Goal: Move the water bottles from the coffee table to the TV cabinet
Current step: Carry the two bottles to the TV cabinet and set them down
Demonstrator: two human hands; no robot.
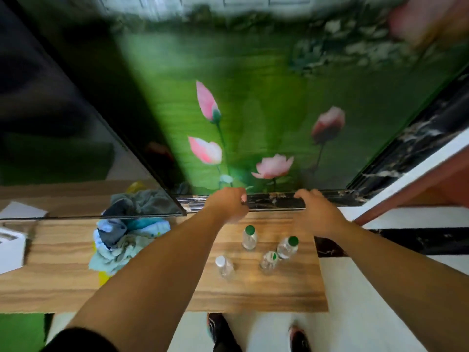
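Wood-grain cabinet top (291, 295) runs along a green lotus-flower wall panel (253, 110). Both bare hands reach to its far edge. The left hand (228, 204) is curled into a loose fist with nothing visible in it. The right hand (314, 212) is palm down with its fingers bent at a black marble strip (269, 200); whether they touch it, I cannot tell.

Four clear plastic water bottles (250, 237) stand upright behind the hands, between the forearms. A heap of blue-grey cloths (121, 240) lies left of the left forearm.
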